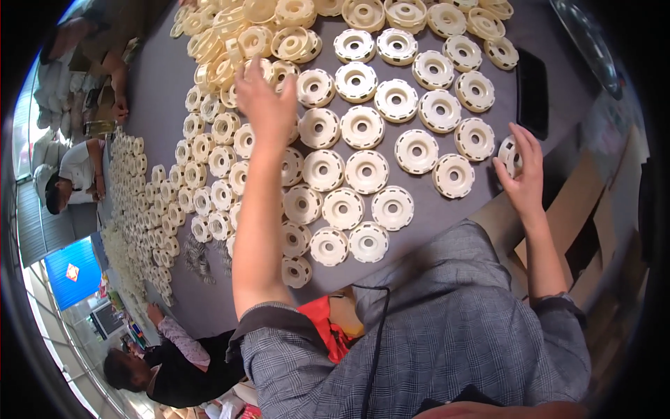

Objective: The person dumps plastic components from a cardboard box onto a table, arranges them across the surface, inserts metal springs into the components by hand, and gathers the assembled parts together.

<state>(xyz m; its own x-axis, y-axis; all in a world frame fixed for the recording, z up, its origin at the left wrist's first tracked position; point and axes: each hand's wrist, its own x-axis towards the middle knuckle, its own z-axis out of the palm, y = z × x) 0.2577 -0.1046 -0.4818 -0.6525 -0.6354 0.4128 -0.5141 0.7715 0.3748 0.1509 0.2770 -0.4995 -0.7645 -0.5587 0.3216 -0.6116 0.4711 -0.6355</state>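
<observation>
My left hand [266, 105] reaches out over the far left of the table, its fingers spread beside the heap of cream plastic rings [255, 40]. I cannot tell whether its fingertips touch the rings beneath. At the table's right edge my right hand [525, 171] is closed round a cream round plastic part [510, 156], which the fingers partly cover. Between my arms lie many matching round parts [367, 171], flat in loose rows, each with a central hole and notches round its rim. My left forearm hides some of them.
A black phone-like slab [532, 92] lies at the right edge, near a clear curved object [590, 45]. Smaller cream rings [199, 176] cover the left side, with metal springs [198, 258] near them. Cardboard [576, 209] stands at the right. Other people [185, 359] are along the left.
</observation>
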